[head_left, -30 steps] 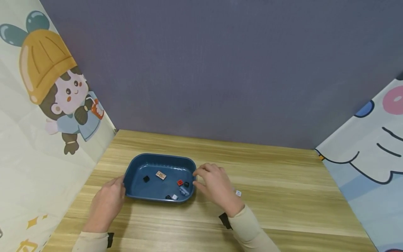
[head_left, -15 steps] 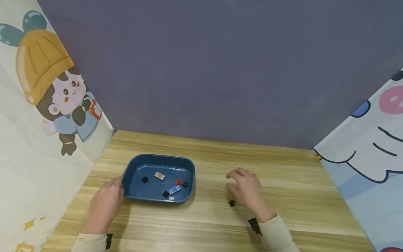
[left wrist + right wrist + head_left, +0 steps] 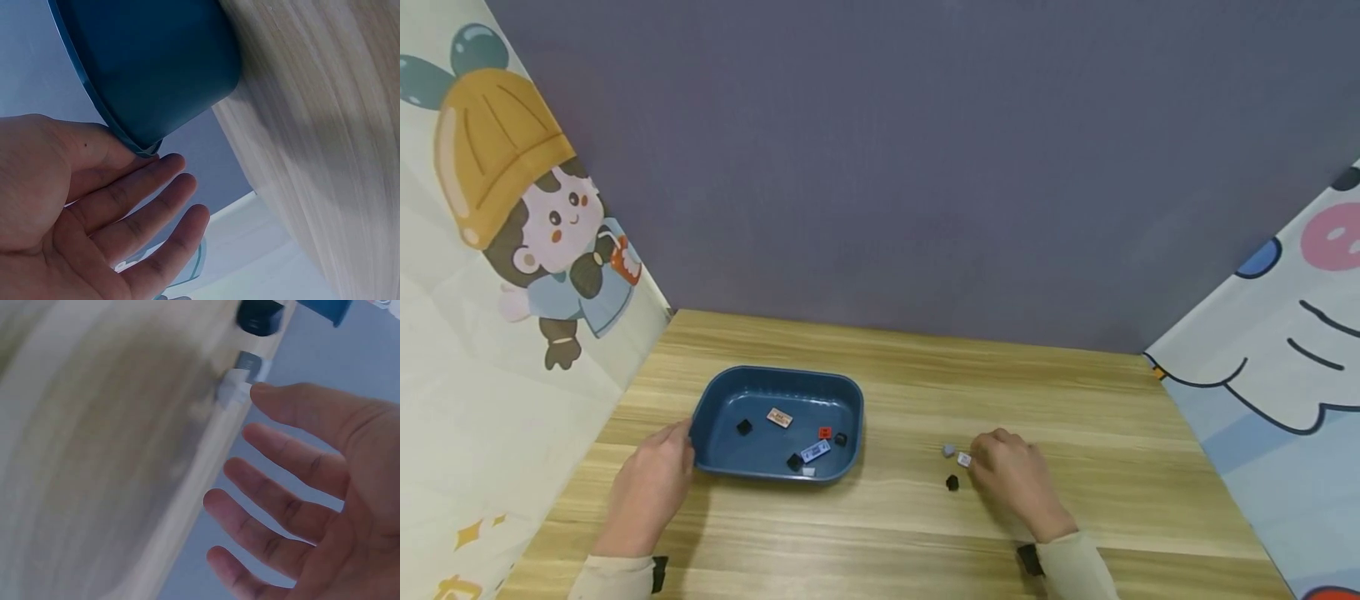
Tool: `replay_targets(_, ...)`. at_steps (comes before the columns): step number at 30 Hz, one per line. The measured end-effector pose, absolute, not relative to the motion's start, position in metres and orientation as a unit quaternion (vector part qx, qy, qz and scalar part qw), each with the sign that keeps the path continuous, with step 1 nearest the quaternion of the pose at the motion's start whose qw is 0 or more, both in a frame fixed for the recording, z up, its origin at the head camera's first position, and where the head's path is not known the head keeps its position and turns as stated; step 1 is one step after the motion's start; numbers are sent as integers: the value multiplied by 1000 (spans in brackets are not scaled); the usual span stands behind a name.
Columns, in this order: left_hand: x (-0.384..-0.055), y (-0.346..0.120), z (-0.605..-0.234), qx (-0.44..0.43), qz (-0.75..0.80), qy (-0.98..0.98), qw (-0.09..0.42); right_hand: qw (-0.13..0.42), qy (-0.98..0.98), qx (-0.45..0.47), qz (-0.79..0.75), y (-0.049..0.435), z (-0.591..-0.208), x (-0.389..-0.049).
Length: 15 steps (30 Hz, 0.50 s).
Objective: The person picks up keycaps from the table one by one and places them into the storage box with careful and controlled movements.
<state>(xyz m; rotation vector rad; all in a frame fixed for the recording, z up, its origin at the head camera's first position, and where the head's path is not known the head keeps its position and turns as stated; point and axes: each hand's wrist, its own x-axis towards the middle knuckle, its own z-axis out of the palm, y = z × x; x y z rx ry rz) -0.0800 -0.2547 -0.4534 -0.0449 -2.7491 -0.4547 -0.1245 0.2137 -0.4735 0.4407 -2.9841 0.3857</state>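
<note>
While your left hand (image 3: 651, 487) pinches the near-left edge of the blue tray (image 3: 752, 456), with its lower fingers loosely extended outside the wall, your right hand (image 3: 1017, 479) is at work on the table (image 3: 887, 533). Its fingers are relaxed and spread, not wrapped around anything; the thumb is at the small white block (image 3: 964, 459), but you can't tell from these views whether it touches. A grey block (image 3: 948, 450) lies just beside that one, and a black block (image 3: 952, 482) sits slightly nearer you, all three to the right of the tray. Inside it lie a red piece (image 3: 825, 432), a blue piece (image 3: 816, 451), a tan piece (image 3: 779, 417) and several other small pieces.

You seem to be at the step of picking loose blocks off the table for the tray, though a block just set down would look much alike. If it is a pick, you need to bring thumb and forefinger together on the white block without nudging the grey one, keeping the tray steady.
</note>
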Motion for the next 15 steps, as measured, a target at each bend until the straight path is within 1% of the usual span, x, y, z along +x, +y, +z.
replay_targets(6, -80, -255, -455, -15, -160, -971, 177, 17, -983, 120, 135, 213, -482, -126)
replay_targets(15, -81, -256, -454, -17, -162, -970, 180, 20, -982, 122, 142, 212, -486, -127)
